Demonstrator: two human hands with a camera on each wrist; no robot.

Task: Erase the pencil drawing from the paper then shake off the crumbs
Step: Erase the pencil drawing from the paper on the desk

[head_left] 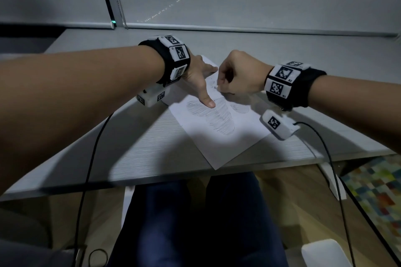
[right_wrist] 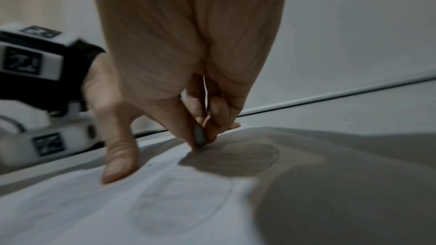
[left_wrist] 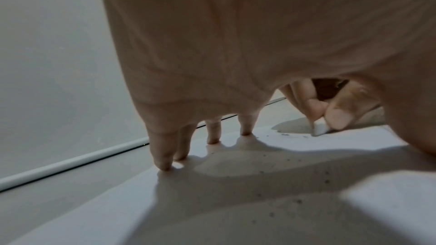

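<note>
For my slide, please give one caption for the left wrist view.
Left hand presses the paper flat while right hand rubs an eraser on it.

Little readable text in view

Wristband tags (head_left: 280, 81) behind the right hand's fingers carry black-and-white square codes with tiny corner marks, too small to read; the paper (head_left: 217, 136) shows no words.

Both forearms are bare. Each wrist wears a black fabric band (head_left: 173, 60) carrying white blocks printed with black square markers; a white camera pod (head_left: 280, 124) hangs beneath each, trailing a thin black cable (head_left: 91, 158). Dark blue trousers (head_left: 195, 223) cover the legs.
</note>
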